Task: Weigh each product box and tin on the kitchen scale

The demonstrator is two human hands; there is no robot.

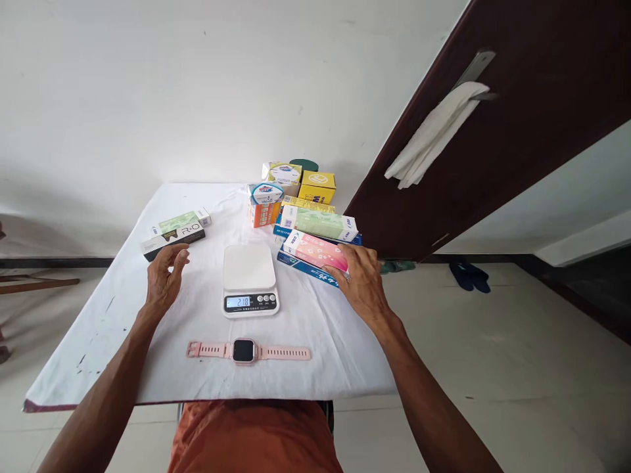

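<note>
Right hand [357,279]: palm down on the near end of the pink box [315,249], fingers laid over its top; cannot tell whether it grips. The pink box lies flat on a blue box [305,267], right side of the worktop [123,309]. Left hand [165,279]: released, fingers loosely curled, holding nothing, fingertips just beside the near edge of the black-and-white box [172,240]. Between the hands: white scale [249,279], platform bare, display lit. Nearer the person: pink watch [245,351], strap flat. Behind the pink box: green box [318,223], orange-and-white box [265,207], yellow box [317,187].
</note>
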